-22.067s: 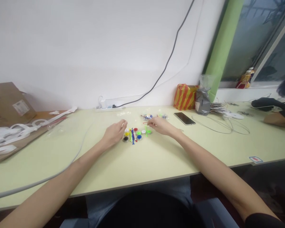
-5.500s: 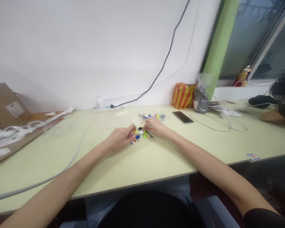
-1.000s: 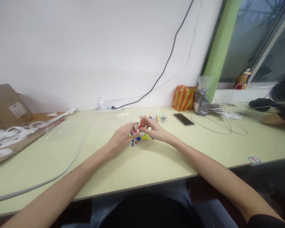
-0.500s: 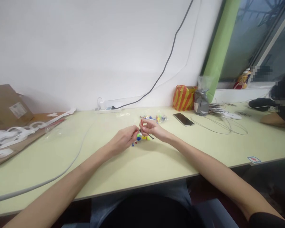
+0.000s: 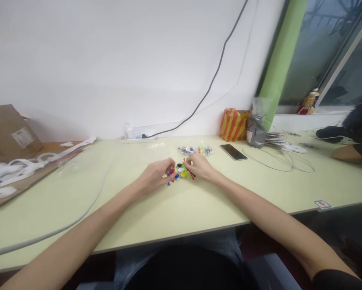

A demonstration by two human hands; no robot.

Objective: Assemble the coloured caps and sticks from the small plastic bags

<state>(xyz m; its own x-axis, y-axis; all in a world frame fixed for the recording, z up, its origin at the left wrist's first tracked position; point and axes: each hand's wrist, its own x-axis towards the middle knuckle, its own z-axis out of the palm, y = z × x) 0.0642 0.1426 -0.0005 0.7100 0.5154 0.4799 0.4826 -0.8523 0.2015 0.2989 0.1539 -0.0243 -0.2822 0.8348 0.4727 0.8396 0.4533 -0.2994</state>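
Observation:
On the table lies a small cluster of coloured plastic pieces, with round discs in yellow, white, black and blue, such as the yellow disc. My left hand is at its left side, fingers closed on a small red plastic piece. From the right, my right hand reaches in with thumb and fingertips pinched at a thin red plastic stick. Beneath those fingers, a green stick and a dark one lie beside the discs. The exact kind of the pieces is too small to tell.
Behind my hands are more small coloured pieces in clear plastic. A phone, a striped bag and a loop of thin wire lie to the right. A power strip runs along the wall; a cardboard box stands left.
My right hand has lowered to the pieces and turned its fingers down. My left hand has shifted slightly left and its grip has loosened a little, uncovering more discs between the hands.

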